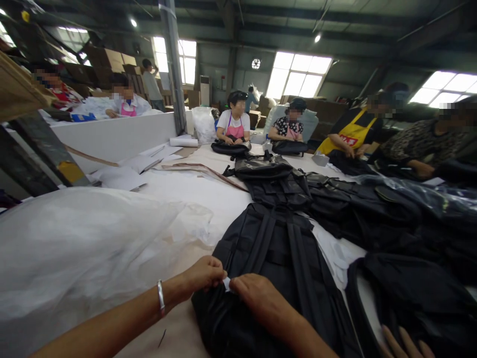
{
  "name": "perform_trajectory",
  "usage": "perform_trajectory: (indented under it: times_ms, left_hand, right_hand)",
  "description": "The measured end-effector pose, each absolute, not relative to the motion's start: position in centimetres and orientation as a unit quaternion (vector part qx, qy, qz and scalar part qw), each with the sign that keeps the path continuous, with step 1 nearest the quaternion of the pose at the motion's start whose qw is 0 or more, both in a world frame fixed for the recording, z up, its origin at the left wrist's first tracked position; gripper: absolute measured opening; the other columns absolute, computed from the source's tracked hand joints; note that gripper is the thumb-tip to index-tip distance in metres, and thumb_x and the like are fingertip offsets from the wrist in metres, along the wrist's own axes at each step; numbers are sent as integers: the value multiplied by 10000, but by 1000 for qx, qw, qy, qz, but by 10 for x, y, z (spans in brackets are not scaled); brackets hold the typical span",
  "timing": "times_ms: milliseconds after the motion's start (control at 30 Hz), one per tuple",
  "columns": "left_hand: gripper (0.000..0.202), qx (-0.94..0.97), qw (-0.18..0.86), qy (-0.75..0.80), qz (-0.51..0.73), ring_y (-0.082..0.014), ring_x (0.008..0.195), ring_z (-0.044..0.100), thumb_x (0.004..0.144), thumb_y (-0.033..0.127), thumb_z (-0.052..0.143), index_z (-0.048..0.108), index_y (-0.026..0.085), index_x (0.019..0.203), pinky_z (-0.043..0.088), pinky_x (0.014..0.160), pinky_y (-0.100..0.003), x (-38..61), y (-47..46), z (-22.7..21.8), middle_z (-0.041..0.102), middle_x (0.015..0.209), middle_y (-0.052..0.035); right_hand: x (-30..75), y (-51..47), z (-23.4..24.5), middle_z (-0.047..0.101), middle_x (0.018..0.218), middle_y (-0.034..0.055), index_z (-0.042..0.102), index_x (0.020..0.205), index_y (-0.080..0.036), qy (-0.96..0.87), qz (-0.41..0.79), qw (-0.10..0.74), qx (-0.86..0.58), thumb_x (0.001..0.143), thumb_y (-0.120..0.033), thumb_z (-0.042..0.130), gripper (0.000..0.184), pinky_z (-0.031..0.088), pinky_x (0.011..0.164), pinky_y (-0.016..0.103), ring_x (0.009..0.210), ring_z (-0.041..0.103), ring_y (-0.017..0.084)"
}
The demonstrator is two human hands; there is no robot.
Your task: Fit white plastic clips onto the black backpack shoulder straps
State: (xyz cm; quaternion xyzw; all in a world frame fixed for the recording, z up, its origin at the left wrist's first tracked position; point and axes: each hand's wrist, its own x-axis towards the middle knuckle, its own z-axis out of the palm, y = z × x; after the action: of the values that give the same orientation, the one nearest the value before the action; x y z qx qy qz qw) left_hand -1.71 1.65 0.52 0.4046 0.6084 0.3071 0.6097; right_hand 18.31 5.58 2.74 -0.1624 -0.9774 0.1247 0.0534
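Note:
A black backpack [272, 253] lies on the table in front of me, its two shoulder straps facing up. My left hand [206, 273], with a silver bracelet on the wrist, is closed in a pinch at the left side of the bag. It grips one edge of a small white tag [226, 284]. From the other side, my right hand [257, 296] has its thumb and fingers closed on the tag, resting over the backpack. Whatever joins the tag to the bag is hidden by my fingers.
Clear plastic bags [93, 248] are heaped at left. More black backpacks [264, 171] cover the middle and right of the white table [167, 191]. A co-worker's hand [404, 343] touches a black bag [425, 293] at lower right. Several people work across the table. A metal post [173, 64] stands behind.

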Motion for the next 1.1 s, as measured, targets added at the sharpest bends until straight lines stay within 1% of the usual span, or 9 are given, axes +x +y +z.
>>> perform_trajectory:
  times_ms: [67, 133, 233, 367, 533, 700, 900, 1033, 1100]
  left_hand:
    - [216, 405, 613, 604, 309, -77, 425, 346, 638, 360, 570, 490, 171, 574, 255, 415, -206, -19, 18, 3, 476, 488, 34]
    - [210, 407, 610, 604, 313, -76, 424, 341, 650, 354, 564, 495, 170, 580, 250, 412, -204, -22, 20, 2, 472, 487, 37]
    - [198, 417, 601, 603, 319, -75, 426, 340, 659, 338, 566, 494, 170, 584, 235, 408, -202, -25, 22, 2, 471, 490, 41]
    - [197, 434, 604, 589, 315, -74, 430, 350, 660, 327, 595, 505, 166, 589, 222, 409, -207, -29, 24, 1, 482, 497, 42]
    - [215, 434, 631, 563, 311, -78, 457, 362, 669, 327, 616, 508, 158, 589, 235, 428, -213, -37, 28, 3, 487, 521, 35]
    - [220, 401, 675, 535, 313, -79, 464, 358, 687, 335, 615, 520, 153, 609, 260, 447, -218, -49, 31, 9, 490, 537, 26]
    - [242, 337, 715, 516, 330, -65, 490, 359, 681, 349, 633, 520, 143, 624, 246, 464, -201, -52, 26, 9, 491, 579, 22]
    - [266, 305, 705, 541, 342, -62, 473, 345, 669, 368, 607, 471, 153, 591, 244, 452, -198, -41, 25, 0, 467, 561, 25]
    - [283, 318, 681, 556, 355, -62, 455, 343, 688, 397, 592, 456, 164, 601, 257, 447, -200, -33, 27, 0, 470, 553, 29]
  right_hand:
    - [179, 58, 26, 628, 797, 26, 546, 900, -169, -986, 73, 50, -142, 936, -123, 437, 124, 426, 628, 251, 682, 584, 149]
    - [179, 59, 25, 623, 807, 27, 541, 890, -171, -987, 65, 58, -138, 935, -123, 438, 123, 441, 620, 248, 680, 584, 150]
    - [182, 60, 22, 641, 882, 37, 551, 931, -175, -978, 107, 105, -148, 938, -124, 436, 126, 483, 723, 235, 793, 613, 145]
    - [188, 58, 20, 668, 990, 75, 568, 1011, -163, -967, 126, 180, -132, 951, -116, 383, 200, 505, 852, 262, 934, 631, 160]
    - [190, 59, 21, 679, 1049, 85, 577, 1039, -145, -958, 133, 227, -111, 947, -97, 383, 220, 514, 911, 275, 988, 638, 162]
    - [187, 63, 22, 691, 1049, 95, 592, 1059, -134, -943, 130, 285, -107, 920, -55, 413, 239, 526, 919, 283, 997, 645, 159]
    - [189, 60, 8, 684, 1086, 102, 592, 1091, -148, -945, 146, 265, -122, 888, -24, 447, 279, 505, 970, 336, 1052, 626, 170]
    - [187, 58, -10, 704, 1035, 98, 606, 1065, -156, -940, 133, 284, -135, 899, -44, 432, 265, 536, 915, 336, 993, 653, 174]
    - [187, 57, -13, 703, 1055, 96, 607, 1081, -164, -942, 123, 279, -139, 906, -60, 422, 276, 543, 904, 347, 1004, 651, 183]
